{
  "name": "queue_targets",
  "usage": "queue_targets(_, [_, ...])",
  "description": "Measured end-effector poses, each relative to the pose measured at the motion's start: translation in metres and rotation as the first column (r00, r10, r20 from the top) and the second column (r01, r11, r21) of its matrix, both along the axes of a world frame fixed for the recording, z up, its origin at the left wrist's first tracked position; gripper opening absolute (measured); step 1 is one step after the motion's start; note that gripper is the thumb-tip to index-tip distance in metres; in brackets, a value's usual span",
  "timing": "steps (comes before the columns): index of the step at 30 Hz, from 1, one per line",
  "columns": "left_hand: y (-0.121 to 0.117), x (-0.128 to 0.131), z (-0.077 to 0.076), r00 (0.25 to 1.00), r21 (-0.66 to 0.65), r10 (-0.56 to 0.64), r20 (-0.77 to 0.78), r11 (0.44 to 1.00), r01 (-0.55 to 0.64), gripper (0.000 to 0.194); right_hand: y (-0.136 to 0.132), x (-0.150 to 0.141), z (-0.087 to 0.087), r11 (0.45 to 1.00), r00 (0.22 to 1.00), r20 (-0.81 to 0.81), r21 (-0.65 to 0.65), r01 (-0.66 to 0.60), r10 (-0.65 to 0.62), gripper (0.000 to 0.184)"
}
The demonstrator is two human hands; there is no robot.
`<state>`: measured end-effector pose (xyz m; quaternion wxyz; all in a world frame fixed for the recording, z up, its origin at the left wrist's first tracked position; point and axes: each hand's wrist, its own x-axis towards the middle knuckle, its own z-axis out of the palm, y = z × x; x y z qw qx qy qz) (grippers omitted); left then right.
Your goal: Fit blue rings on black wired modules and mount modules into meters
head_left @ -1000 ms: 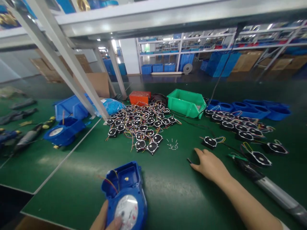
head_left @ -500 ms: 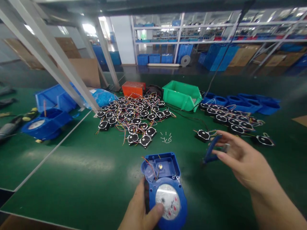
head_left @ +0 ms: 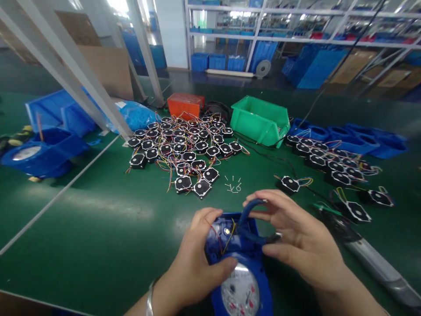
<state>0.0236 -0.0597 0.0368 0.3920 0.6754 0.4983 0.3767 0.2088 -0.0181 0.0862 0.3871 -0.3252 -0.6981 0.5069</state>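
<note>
Housing (head_left: pixel 251 259), blue plastic with a round dial (head_left: pixel 240 292), sits low at the centre of the view, dial toward the wearer and open rectangular compartment at the far end; whether its base touches the bench (head_left: pixel 115 228) cannot be told. Inside the compartment: a small brass-coloured fitting (head_left: pixel 227 231), plus a red wire (head_left: pixel 216 232) and a yellow wire (head_left: pixel 232 235), both rising loose. Left hand (head_left: pixel 194 263) grips the housing from its left side, fingers wrapped along the compartment wall, thumb laid across at the dial's upper edge; a silver bracelet (head_left: pixel 149 300) is at the wrist. Right hand (head_left: pixel 296 237) holds a blue-handled tool (head_left: pixel 245 217) over the compartment, fingers curved about the upper handle and thumb near the lower one, handles apart; tool tip not clearly visible. Just beyond the housing, loose screws (head_left: pixel 233 186) lie scattered. Farther left, a wired heap of black modules (head_left: pixel 189 156); to the right, a single black module (head_left: pixel 289 184) and a long silver-and-black power tool (head_left: pixel 378 259). Behind the heap, an orange box (head_left: pixel 186 105) stands near a green bin (head_left: pixel 259 123). Far left: second blue housing (head_left: pixel 42 151), tilted.
</note>
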Motion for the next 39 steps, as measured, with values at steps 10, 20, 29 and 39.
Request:
queue_targets(10, [0.001,-0.003,-0.001,0.997,0.005,-0.026,0.079,1.0,0.026,0.067,0.003,-0.006,-0.006,1.0,0.998,0.059,-0.024,-0.015,0.016,0.051])
queue_targets(20, [0.001,-0.002,-0.003,0.996,0.048,-0.029,0.081,0.999,0.025,0.066,-0.003,-0.007,-0.004,0.998,0.978,0.208,0.06,-0.008,-0.005,0.052])
queue_targets(29, [0.003,-0.001,-0.003,0.997,0.047,-0.026,0.069,0.999,0.023,0.065,-0.007,-0.01,-0.004,0.997,0.975,0.214,0.059,0.04,-0.052,0.051])
queue_targets(39, [0.003,-0.002,0.0,0.998,0.043,-0.026,0.061,0.999,0.024,0.065,-0.007,-0.013,-0.005,0.995,0.971,0.222,0.06,0.079,-0.09,0.051])
